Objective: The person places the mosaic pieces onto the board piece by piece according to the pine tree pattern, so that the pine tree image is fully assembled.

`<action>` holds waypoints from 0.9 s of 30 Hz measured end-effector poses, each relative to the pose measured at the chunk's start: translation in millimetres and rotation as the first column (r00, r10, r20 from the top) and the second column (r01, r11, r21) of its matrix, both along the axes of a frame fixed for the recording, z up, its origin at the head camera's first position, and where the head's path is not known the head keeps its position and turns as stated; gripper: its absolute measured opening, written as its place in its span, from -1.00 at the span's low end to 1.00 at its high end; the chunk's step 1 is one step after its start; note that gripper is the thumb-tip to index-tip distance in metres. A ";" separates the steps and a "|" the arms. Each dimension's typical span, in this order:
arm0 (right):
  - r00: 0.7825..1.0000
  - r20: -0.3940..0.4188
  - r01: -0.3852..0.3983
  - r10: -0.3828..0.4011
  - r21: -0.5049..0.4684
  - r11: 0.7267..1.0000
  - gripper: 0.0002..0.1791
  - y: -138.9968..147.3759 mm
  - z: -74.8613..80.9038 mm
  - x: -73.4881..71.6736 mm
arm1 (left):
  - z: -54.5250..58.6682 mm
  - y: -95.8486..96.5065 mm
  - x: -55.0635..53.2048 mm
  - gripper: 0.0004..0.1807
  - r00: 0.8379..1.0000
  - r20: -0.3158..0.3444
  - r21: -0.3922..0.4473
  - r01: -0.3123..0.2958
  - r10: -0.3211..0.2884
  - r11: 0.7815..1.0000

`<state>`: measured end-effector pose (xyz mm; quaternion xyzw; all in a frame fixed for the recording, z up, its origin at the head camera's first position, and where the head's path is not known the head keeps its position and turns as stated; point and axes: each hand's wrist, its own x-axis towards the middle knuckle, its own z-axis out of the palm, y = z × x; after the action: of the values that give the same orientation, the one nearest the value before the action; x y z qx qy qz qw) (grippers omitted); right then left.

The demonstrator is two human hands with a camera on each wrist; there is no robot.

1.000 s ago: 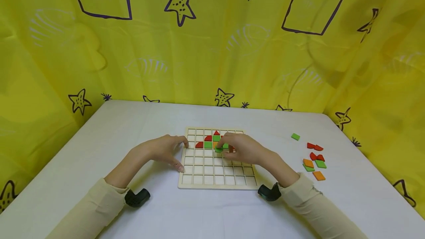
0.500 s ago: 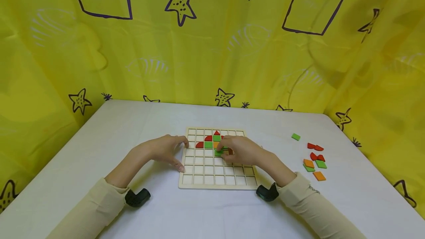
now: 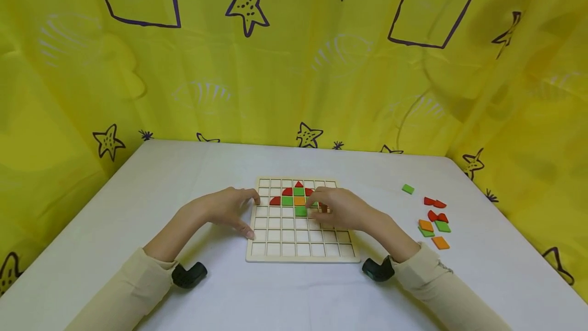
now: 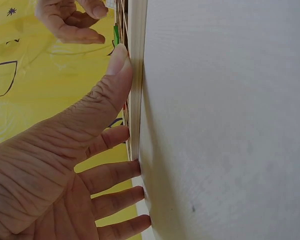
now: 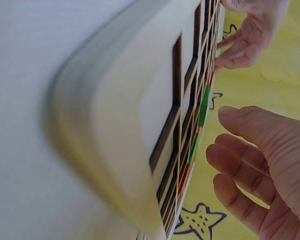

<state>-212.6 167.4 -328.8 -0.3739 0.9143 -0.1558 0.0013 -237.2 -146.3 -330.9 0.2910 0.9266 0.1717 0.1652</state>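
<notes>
A pale wooden grid board lies on the white table. My left hand steadies its left side, thumb and fingers resting along the edge; the left wrist view shows the thumb pressed on the rim with the fingers spread. In a cell below an orange square tile lies a green square tile. Just right of it, over the board, hovers my right hand. In the right wrist view its thumb and fingers are apart with nothing between them. It hides some tiles beneath.
Red curved pieces, more green squares and a red triangle fill upper cells of the board. To the right on the table lie loose pieces: a green square, several red pieces and orange squares.
The green square tile, pinched by my right hand earlier, now lies flat in its cell. That hand has let go and drawn slightly right. My left hand has stayed put.
</notes>
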 end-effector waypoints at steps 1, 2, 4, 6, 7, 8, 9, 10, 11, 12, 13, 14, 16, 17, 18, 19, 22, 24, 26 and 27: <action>1.000 -0.004 0.002 -0.002 -0.011 1.000 -0.81 4.5 1.1 1.2 | 0.6 0.2 -0.3 -0.24 1.000 0.000 -0.002 -0.001 0.001 1.000; 1.000 -0.012 0.004 -0.004 -0.022 1.000 -0.81 9.3 2.0 2.1 | 1.1 0.4 -0.6 -0.25 1.000 0.000 -0.004 -0.001 0.001 1.000; 1.000 -0.025 0.012 -0.013 -0.038 0.999 -0.80 18.6 3.7 3.8 | 2.3 0.9 -1.0 -0.25 1.000 -0.001 -0.010 -0.001 0.001 1.000; 0.999 -0.024 0.025 -0.026 -0.056 0.998 -0.79 27.2 5.8 6.2 | 2.9 1.2 -1.2 -0.25 1.000 0.001 -0.018 -0.006 0.006 1.000; 0.999 -0.026 0.030 -0.032 -0.062 0.998 -0.79 31.2 6.8 7.3 | 3.1 1.3 -1.3 -0.25 1.000 0.002 -0.020 -0.006 0.006 1.000; 0.999 -0.030 0.033 -0.035 -0.067 0.997 -0.79 35.1 7.6 8.2 | 3.4 1.4 -1.3 -0.25 1.000 0.002 -0.021 -0.004 0.004 1.000; 0.999 -0.030 0.036 -0.038 -0.073 0.997 -0.78 38.7 8.1 9.0 | 3.7 1.3 -1.3 -0.25 1.000 0.002 -0.023 -0.005 0.005 1.000; 0.999 -0.030 0.038 -0.040 -0.082 0.996 -0.77 42.1 8.7 9.7 | 4.0 1.2 -1.3 -0.24 1.000 0.003 -0.025 -0.005 0.005 1.000; 0.999 -0.033 0.039 -0.042 -0.090 0.995 -0.77 45.0 8.9 10.3 | 4.4 1.1 -1.2 -0.24 1.000 0.004 -0.027 -0.006 0.006 1.000; 0.998 -0.038 0.039 -0.043 -0.097 0.995 -0.76 47.4 9.0 10.6 | 4.6 0.9 -1.2 -0.24 1.000 0.003 -0.027 -0.006 0.006 1.000; 0.998 -0.041 0.037 -0.041 -0.104 0.994 -0.76 48.9 8.9 10.8 | 5.0 0.7 -1.1 -0.24 1.000 0.004 -0.026 -0.006 0.007 1.000; 0.998 -0.044 0.030 -0.035 -0.110 0.994 -0.76 49.5 8.7 10.9 | 5.3 0.4 -1.0 -0.23 1.000 0.003 -0.026 -0.008 0.008 1.000; 0.999 -0.040 0.022 -0.026 -0.106 0.994 -0.76 47.3 7.9 10.6 | 5.6 -0.2 -0.8 -0.23 1.000 0.005 -0.026 -0.013 0.013 1.000; 0.999 -0.035 0.013 -0.017 -0.099 0.995 -0.76 44.8 7.4 10.5 | 5.6 -0.4 -0.7 -0.23 1.000 0.006 -0.025 -0.015 0.015 1.000; 1.000 -0.029 0.004 -0.007 -0.091 0.996 -0.76 41.8 6.8 10.3 | 5.2 -0.5 -0.5 -0.24 1.000 0.010 -0.022 -0.017 0.017 1.000; 1.000 -0.018 -0.008 0.006 -0.085 0.996 -0.76 38.0 6.4 10.2 | 4.8 -0.5 -0.2 -0.24 1.000 0.014 -0.019 -0.017 0.018 1.000; 0.999 0.007 -0.040 0.041 -0.058 0.998 -0.77 26.7 4.9 9.3 | 3.0 0.1 0.5 -0.24 1.000 0.014 -0.012 -0.009 0.009 1.000; 0.998 0.012 -0.062 0.063 -0.045 0.997 -0.77 20.2 3.8 8.2 | 2.0 0.8 0.8 -0.24 1.000 0.008 -0.006 0.000 0.000 1.000; 0.997 0.014 -0.081 0.082 -0.033 0.996 -0.78 14.3 1.9 6.2 | 1.0 0.6 0.8 -0.24 1.000 -0.003 -0.003 0.007 -0.007 1.000; 0.996 0.019 -0.085 0.086 -0.029 0.996 -0.78 11.7 1.1 5.4 | 0.5 0.4 0.7 -0.24 1.000 -0.008 -0.002 0.008 -0.008 1.000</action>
<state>-207.2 179.1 -327.7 -0.4111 0.8951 -0.1720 0.0122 -236.6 -145.9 -330.4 0.2954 0.9262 0.1690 0.1626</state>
